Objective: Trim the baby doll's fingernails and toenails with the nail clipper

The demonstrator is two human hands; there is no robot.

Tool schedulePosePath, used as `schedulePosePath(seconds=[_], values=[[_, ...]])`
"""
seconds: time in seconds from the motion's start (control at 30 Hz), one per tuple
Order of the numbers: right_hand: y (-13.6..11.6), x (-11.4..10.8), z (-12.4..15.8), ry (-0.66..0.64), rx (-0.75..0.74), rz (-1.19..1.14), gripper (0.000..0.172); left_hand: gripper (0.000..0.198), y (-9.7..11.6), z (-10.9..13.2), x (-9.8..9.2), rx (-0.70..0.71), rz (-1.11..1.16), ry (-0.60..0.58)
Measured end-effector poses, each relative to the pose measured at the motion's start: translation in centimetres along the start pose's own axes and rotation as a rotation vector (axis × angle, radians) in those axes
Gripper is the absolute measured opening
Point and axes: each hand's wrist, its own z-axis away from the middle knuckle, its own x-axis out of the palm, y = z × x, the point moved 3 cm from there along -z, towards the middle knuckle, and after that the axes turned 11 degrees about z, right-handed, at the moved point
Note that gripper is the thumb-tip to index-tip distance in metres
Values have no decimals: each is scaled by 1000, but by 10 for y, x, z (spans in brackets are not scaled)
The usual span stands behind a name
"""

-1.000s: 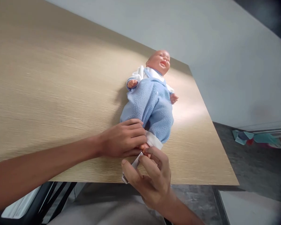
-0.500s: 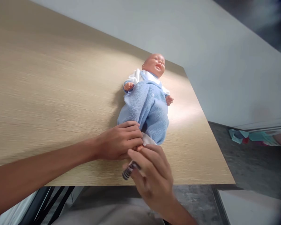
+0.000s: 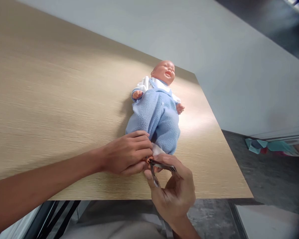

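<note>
A baby doll (image 3: 157, 113) in a blue fleece suit and white shirt lies on its back on the wooden table (image 3: 52, 99), head away from me. My left hand (image 3: 128, 154) is closed round the doll's left foot at the leg's end. My right hand (image 3: 173, 187) grips a small metal nail clipper (image 3: 156, 167), its levers spread, with the tip at the doll's foot. The foot itself is mostly hidden by my fingers.
The table's near edge runs just under my hands, its right edge beside the doll. A grey wall stands behind. Coloured cloth (image 3: 266, 146) lies on the dark floor at the right. Black table legs (image 3: 52, 215) show below.
My right hand has turned and the clipper now points its tip at the doll's foot with its levers apart. My left hand has kept its hold. The view shifted slightly.
</note>
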Motion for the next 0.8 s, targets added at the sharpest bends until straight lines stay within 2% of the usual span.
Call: schedulePosePath(seconds=[0.1,0.33,0.8], values=[[-2,-1,-1,-20,-30,41,44,19,-1,0,1,-1,-5,-11],[-5,1,-7,-210,-59,207,25,27,-3,5,4,40,-75,-24],[-8,5,-15,-375,-100,309,25,14,-9,8,5,70,-88,-42]])
